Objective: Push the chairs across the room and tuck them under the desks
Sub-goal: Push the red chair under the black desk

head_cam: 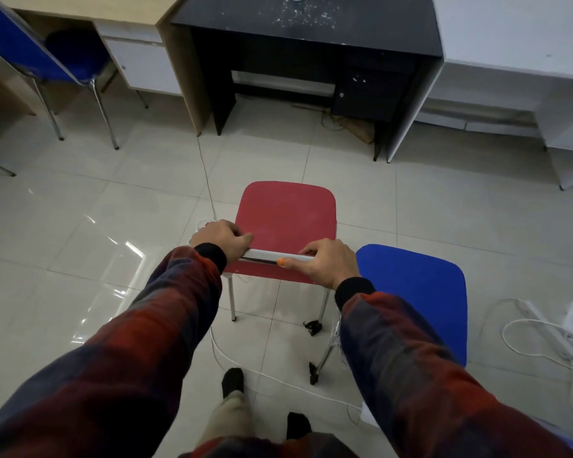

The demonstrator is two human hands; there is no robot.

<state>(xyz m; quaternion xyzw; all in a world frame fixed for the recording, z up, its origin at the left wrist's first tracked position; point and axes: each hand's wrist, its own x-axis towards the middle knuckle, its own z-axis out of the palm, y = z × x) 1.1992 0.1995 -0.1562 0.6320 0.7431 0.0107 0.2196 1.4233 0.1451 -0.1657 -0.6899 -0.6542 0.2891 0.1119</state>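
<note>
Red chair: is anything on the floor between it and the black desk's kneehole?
Mostly bare tile. A thin white cable runs along the floor just left of the red chair, which both hands grip. More cords lie under the black desk, at its right side.

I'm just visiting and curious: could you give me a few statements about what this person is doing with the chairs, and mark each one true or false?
1. Both hands grip the top of the red chair. True: the left hand and the right hand curl round its backrest edge.
2. The red chair is already tucked under the black desk. False: it stands out on the tiled floor, apart from the desk.
3. A blue chair stands to the right of the red one. True.
4. The floor is free of cables. False: a white cable lies across the tiles near the person's feet.
5. The black desk's top is spotless. False: white specks are scattered on it.
</note>
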